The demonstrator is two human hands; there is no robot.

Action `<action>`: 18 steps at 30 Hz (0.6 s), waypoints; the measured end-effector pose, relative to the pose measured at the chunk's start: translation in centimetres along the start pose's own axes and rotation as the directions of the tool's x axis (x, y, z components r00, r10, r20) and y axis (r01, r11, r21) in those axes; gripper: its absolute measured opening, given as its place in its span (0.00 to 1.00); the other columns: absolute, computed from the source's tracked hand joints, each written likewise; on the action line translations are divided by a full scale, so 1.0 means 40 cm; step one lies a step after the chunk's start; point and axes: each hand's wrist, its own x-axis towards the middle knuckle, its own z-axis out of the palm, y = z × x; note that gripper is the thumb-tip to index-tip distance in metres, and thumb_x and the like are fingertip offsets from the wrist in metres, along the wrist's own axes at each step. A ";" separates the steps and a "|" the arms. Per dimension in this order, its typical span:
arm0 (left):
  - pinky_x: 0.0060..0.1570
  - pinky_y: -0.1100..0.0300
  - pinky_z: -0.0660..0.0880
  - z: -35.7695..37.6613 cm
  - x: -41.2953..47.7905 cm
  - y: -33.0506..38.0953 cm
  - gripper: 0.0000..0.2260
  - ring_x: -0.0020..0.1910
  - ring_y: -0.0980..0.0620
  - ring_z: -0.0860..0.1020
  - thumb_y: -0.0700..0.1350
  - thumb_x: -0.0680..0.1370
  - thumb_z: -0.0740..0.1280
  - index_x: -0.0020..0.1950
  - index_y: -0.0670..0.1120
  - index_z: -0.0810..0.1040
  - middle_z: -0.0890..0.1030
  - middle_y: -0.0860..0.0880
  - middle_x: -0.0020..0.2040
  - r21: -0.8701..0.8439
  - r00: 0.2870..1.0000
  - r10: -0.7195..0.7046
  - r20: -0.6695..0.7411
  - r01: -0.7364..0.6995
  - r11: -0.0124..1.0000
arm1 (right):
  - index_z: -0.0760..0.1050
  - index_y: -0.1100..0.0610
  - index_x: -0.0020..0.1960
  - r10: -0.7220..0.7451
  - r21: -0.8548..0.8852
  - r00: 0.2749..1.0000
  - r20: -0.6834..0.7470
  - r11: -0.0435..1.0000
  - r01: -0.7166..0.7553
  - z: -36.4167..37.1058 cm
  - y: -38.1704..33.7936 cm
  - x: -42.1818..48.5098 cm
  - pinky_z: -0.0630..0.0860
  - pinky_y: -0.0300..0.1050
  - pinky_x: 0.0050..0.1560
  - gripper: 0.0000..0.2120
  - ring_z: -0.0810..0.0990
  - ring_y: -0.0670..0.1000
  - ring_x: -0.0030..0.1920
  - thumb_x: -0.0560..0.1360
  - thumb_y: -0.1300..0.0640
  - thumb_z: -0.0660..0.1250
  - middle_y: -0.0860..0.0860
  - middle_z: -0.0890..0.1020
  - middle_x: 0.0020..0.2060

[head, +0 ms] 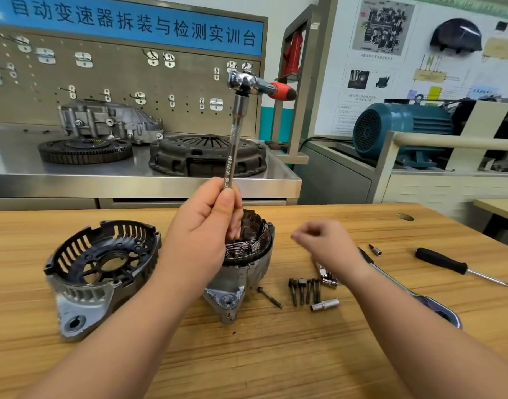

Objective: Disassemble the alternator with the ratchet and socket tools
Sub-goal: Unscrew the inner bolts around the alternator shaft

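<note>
bolts (304, 292): about six, table (247, 355) middle
sockets (324, 305): three, loose beside the bolts
alternator (247, 272): one, mid-table, open, windings bared
end cover (103, 263): one, off, leftward
left hand (201, 226): grips the upright extension bar (232, 145)
right hand (327, 243): blurred, fingers curled, grip unclear
ratchet (247, 82): one, red-handled, atop the bar

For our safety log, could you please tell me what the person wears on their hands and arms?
Nothing: the left hand and right hand are ungloved, with no rings, watch or bracelet visible. The left forearm and right forearm are bare to the frame edge; no sleeves show.
</note>
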 end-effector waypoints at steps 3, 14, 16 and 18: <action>0.35 0.60 0.69 0.002 -0.002 -0.004 0.11 0.30 0.55 0.68 0.49 0.78 0.55 0.40 0.46 0.73 0.70 0.54 0.29 0.034 0.999 -0.025 0.022 0.025 0.999 | 0.81 0.53 0.44 -0.178 0.445 0.973 -0.148 0.867 0.226 -0.063 -0.107 -0.037 0.70 0.33 0.32 0.09 0.74 0.41 0.33 0.77 0.50 0.65 0.44 0.79 0.33; 0.33 0.66 0.70 0.031 -0.007 -0.006 0.07 0.30 0.58 0.71 0.51 0.78 0.63 0.45 0.53 0.79 0.74 0.54 0.31 -0.009 0.990 -0.127 0.068 0.128 0.992 | 0.75 0.57 0.53 -0.445 0.990 0.895 0.026 -0.115 -0.086 -0.059 -0.328 -0.064 0.68 0.37 0.28 0.29 0.70 0.46 0.25 0.79 0.36 0.45 0.49 0.76 0.28; 0.37 0.64 0.73 0.028 -0.004 -0.009 0.08 0.34 0.57 0.75 0.53 0.75 0.61 0.47 0.54 0.80 0.78 0.54 0.35 -0.071 0.985 -0.166 0.047 0.169 0.983 | 0.75 0.57 0.47 -0.407 0.980 0.913 -0.011 -0.185 -0.070 -0.056 -0.326 -0.050 0.60 0.36 0.22 0.26 0.61 0.44 0.21 0.80 0.39 0.47 0.48 0.67 0.23; 0.43 0.58 0.75 0.024 -0.002 -0.015 0.10 0.40 0.54 0.78 0.53 0.76 0.60 0.47 0.55 0.80 0.80 0.53 0.39 -0.076 0.985 -0.173 0.027 0.174 0.982 | 0.75 0.57 0.42 -0.349 0.973 0.936 -0.047 -0.230 -0.037 -0.055 -0.314 -0.040 0.56 0.36 0.20 0.25 0.58 0.44 0.20 0.81 0.41 0.49 0.47 0.63 0.22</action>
